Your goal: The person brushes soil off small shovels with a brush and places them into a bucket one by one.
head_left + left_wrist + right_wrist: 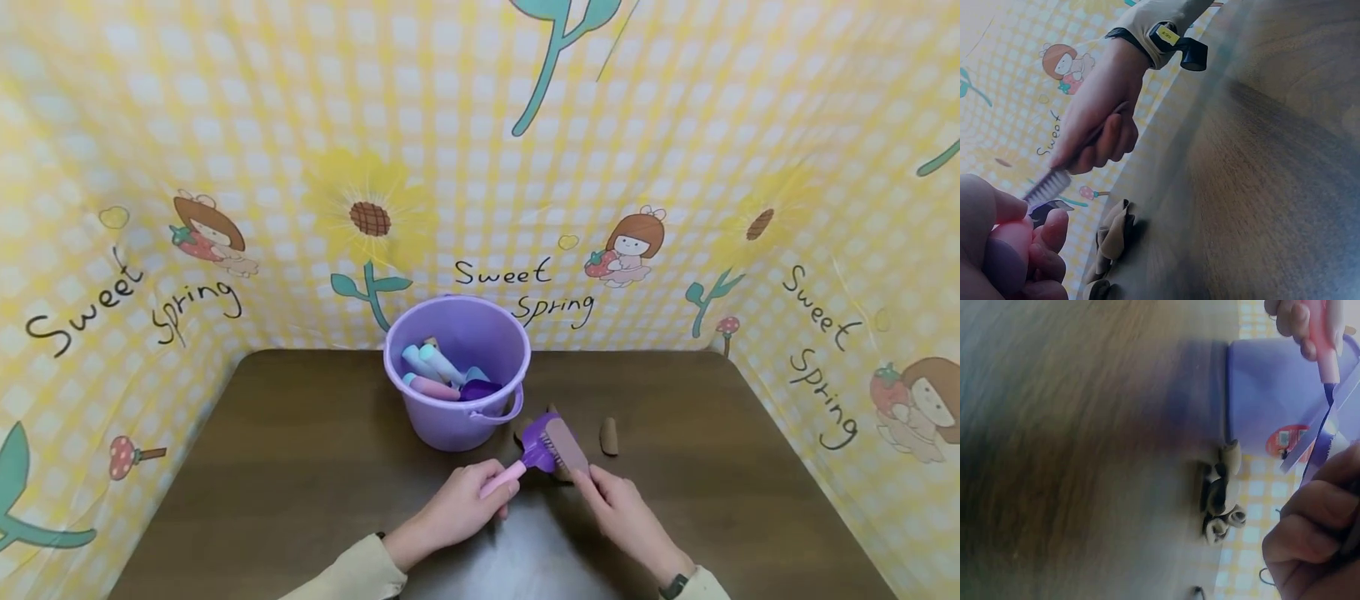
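Note:
In the head view my left hand (465, 504) grips the pink handle of a small purple shovel (535, 431). My right hand (628, 515) holds a brush (567, 446) by its handle. The bristles face the shovel's blade and overlap it, and the left wrist view shows the bristles (1054, 185) just above it. Both tools are held over the table. Brown curled pieces (1219, 497) lie beneath, partly hidden by the tools in the head view.
Close behind the shovel stands a purple bucket (442, 429) with a side handle, holding several pastel-handled tools (441, 364). A separate brown piece (609, 437) lies to the right on the dark wooden table (300, 467). Yellow checked cloth (480, 167) encloses the back and sides.

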The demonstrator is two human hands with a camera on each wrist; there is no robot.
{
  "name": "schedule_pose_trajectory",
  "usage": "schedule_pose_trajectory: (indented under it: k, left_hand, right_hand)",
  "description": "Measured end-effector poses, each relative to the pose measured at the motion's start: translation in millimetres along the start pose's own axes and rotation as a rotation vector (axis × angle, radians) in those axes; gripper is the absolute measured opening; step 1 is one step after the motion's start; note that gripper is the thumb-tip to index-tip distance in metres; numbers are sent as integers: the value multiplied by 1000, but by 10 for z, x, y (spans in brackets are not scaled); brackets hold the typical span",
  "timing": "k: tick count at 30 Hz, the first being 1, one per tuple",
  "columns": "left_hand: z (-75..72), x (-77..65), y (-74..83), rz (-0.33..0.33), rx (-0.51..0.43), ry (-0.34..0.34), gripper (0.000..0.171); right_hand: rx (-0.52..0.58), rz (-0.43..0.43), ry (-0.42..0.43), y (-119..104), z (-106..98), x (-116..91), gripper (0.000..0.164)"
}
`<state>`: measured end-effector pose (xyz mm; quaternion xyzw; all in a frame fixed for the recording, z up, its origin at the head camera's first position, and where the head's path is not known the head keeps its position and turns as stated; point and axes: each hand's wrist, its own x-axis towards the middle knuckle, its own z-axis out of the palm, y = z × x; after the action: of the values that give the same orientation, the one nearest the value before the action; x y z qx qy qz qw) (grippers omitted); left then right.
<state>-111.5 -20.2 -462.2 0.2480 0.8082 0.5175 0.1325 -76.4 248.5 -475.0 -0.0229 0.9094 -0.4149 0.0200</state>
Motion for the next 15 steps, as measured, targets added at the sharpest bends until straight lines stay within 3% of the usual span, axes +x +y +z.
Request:
schedule_pose_trajectory:
  k: [3,8,15]
  left_hand:
    - [10,-66,-23,2,6,6,21]
    - [10,-52,-30,8,7,3,20]
    - [30,-11,-43,7,-1,-1,19]
  right_hand:
    - [-53,13,20,33,19,-4,37]
    - [-82,-8,105,23,-5,15,35]
    - [-41,-38,-8,-29,2,23,37]
